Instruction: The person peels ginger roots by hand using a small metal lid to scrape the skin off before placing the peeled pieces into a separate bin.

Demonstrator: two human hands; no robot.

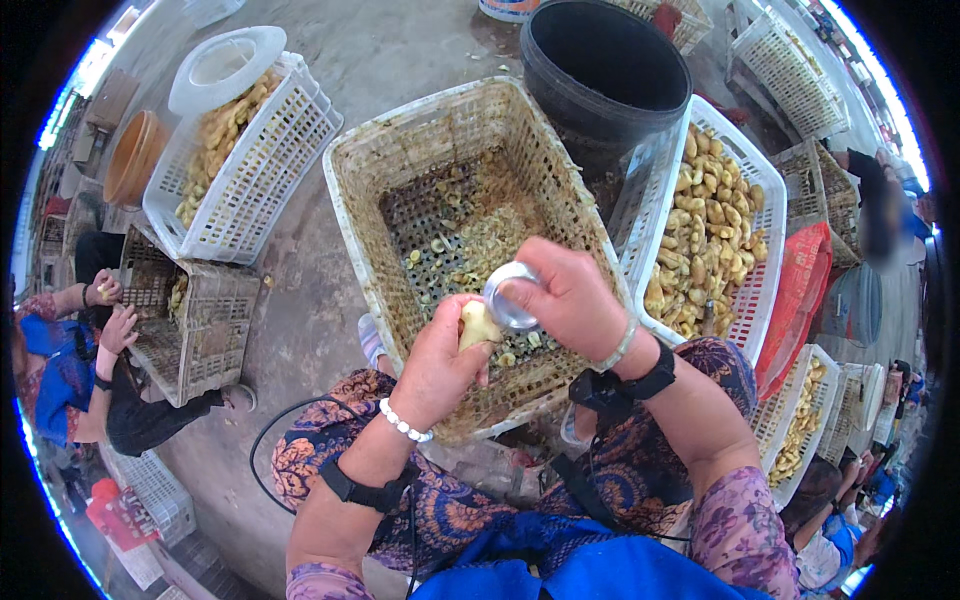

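Observation:
My left hand [435, 358] is closed around a pale, knobbly piece of ginger [478, 325]. Pinched in my right hand [572, 298] is a round, silvery metal lid [508, 312], its rim touching or very close to the ginger. Both hands are over the near part of a dirty white plastic basket [350, 205]. Inside that basket lie brownish peelings [505, 195] and small pale scraps. Where my fingers wrap the ginger, part of it is hidden.
Right of the basket stands a white crate [655, 255] full of ginger pieces [705, 215]. A black bucket [610, 110] is behind it, a red mesh bag [797, 300] beside it. Another ginger crate [265, 165] stands at left, near a co-worker's hands [118, 325].

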